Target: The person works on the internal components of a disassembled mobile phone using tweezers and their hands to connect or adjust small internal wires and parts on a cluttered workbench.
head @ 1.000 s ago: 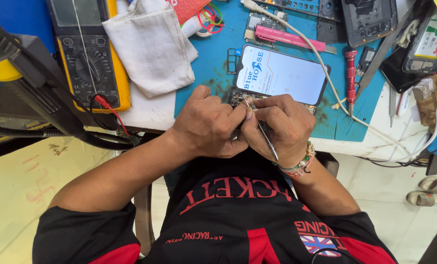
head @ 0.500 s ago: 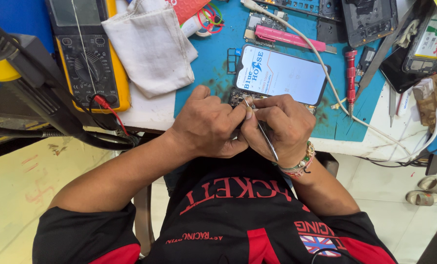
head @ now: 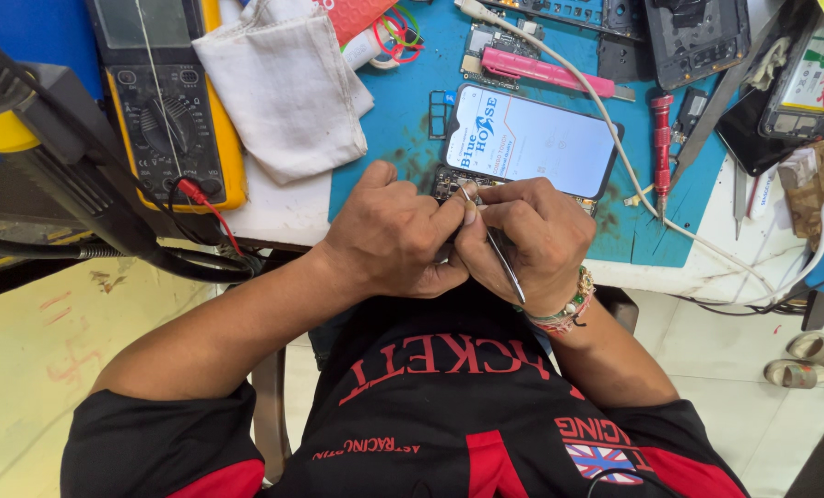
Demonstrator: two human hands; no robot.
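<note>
We're hunched over the blue work mat [head: 394, 120], which carries pretty much everything here. Biggest thing on the left is the yellow multimeter [head: 167, 101] with its red lead plugged in, and next to it a crumpled white cloth [head: 283, 88] lies partly on the mat. Then there's the smartphone [head: 532, 140], screen lit, lying flat just above our hands, with a white cable [head: 615, 138] running across past its right end. A pink tool [head: 546, 72] sits above the phone and a red screwdriver [head: 661, 138] lies to its right.

Down at the mat's near edge, our left hand [head: 389, 240] is curled up, fingers pinching a small circuit board [head: 449, 184] that's mostly hidden under our knuckles, touching the phone's lower edge. Our right hand [head: 537, 240] is closed around thin metal tweezers [head: 495, 244], tips up at the board right between both thumbs.

No trays or boxes with contents we can really make out.
</note>
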